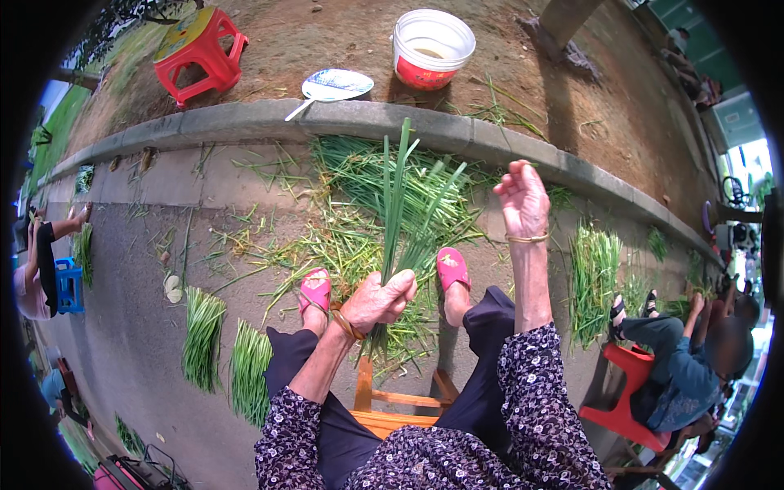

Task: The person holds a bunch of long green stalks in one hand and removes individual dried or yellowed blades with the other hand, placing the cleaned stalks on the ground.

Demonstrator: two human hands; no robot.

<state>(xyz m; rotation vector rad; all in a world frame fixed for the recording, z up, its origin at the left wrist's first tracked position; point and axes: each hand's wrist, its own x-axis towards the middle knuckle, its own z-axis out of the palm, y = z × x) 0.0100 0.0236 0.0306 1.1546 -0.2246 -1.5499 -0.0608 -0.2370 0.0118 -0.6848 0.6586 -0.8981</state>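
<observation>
The left hand (377, 300) is closed in a fist around the lower stems of a bunch of green chives (402, 214), which stands upright from the grip and fans out toward the far side. The bunch sits between the person's knees, just above a low wooden stool (384, 406) that shows between the dark trousers. The right hand (523, 201) is raised to the right of the bunch, well apart from it, fingers loosely curled and holding nothing that can be seen; a thin bangle (527, 238) circles its wrist.

Two pink sandals (316, 288) rest on the concrete ground, one on each side of the held bunch. Beyond them a loose heap of chives and trimmings (359, 184) spreads up to the concrete kerb (245, 121). On the near left, two tidy bundles of chives (204, 336) lie side by side on the ground. Another pile of chives (594, 278) lies to the right, near a seated person (678, 367) on a red stool (625, 408).

On the dirt past the kerb stand a red plastic stool (200, 51) at far left, a white and red bucket (431, 49) at far centre, and a hand fan (335, 85) lying between them by the kerb.
</observation>
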